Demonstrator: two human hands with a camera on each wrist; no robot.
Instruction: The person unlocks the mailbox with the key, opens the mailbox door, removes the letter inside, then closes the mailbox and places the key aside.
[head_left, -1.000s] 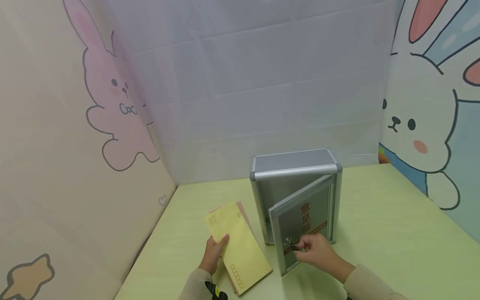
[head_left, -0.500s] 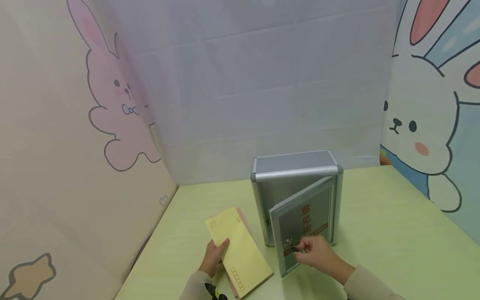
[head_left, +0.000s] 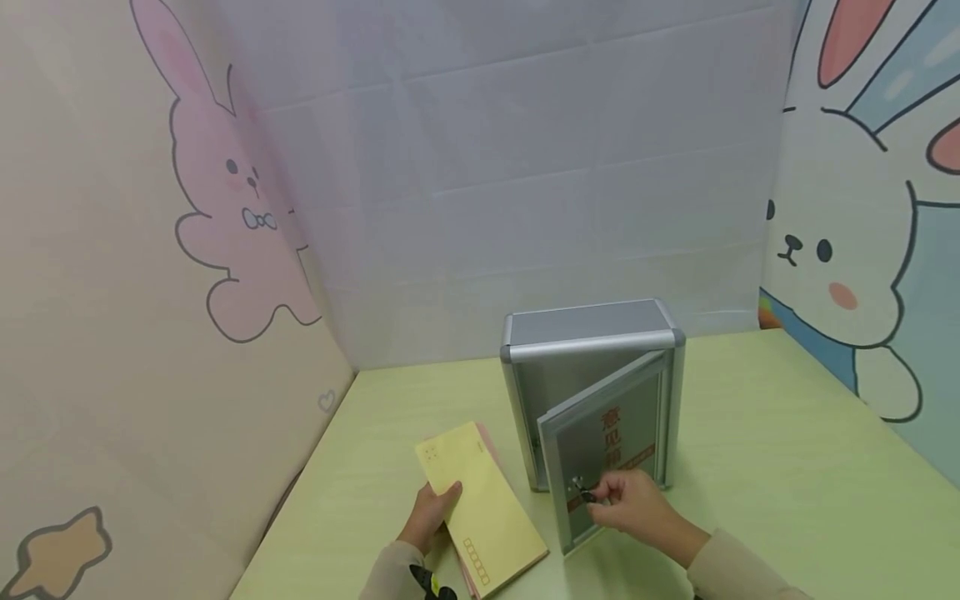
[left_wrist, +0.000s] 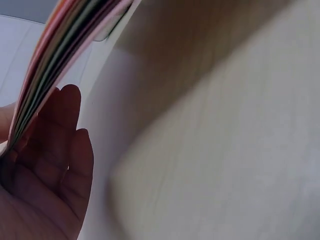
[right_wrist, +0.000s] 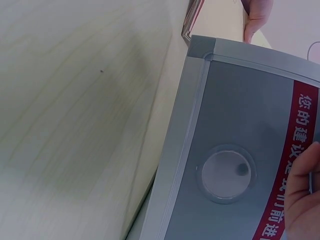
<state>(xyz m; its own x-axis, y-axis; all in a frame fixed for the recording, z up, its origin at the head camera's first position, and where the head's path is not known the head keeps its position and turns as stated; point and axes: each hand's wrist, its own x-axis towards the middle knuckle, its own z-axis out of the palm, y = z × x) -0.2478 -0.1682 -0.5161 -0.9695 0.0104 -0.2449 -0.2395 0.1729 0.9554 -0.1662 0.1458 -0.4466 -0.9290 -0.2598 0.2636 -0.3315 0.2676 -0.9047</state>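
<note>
Head view: left of the silver suggestion box (head_left: 588, 323), my left hand (head_left: 433, 510) grips a stack of envelopes (head_left: 483, 504), yellow uppermost; at the box's front, my right hand (head_left: 633, 502) pinches a black-headed key (head_left: 588, 495) at the half-open door (head_left: 637, 417). Left wrist view: the stack's coloured edges emerge from my grip. Right wrist view: the box's door bears a red banner (right_wrist: 300, 120) and round disc (right_wrist: 226, 174).

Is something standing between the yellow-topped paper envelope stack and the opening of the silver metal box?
Partly: the grey, silver-framed door, ajar, screens much of the opening. Nothing visible blocks the opening's left side, towards the stack.
</note>
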